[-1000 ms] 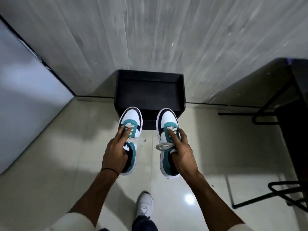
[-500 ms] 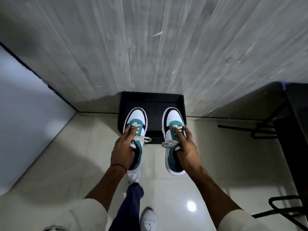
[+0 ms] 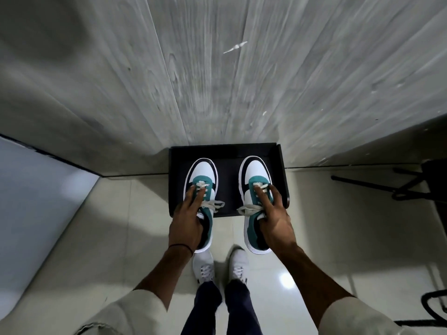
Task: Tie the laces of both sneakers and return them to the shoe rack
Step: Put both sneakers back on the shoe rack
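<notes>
- Teal-and-white sneakers, laces tied, hover toes-first over the black shoe rack (image 3: 280,180).
- Left hand (image 3: 187,226) clasps the left sneaker (image 3: 203,172); right hand (image 3: 274,220) clasps the right sneaker (image 3: 254,174).
- Next, likely: lower both, then loosen fingers.

I see a pale glossy tiled floor (image 3: 96,250) carrying a black shoe rack (image 3: 281,170) against the far wooden wall, and my own white shoes (image 3: 203,268) planted near, just short of it.

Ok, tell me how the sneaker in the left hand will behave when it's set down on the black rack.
The left sneaker probably sits stable: its sole looks broad and flat. One left hand carries it, so likely light. Its bow loops look floppy and may shift.
</notes>
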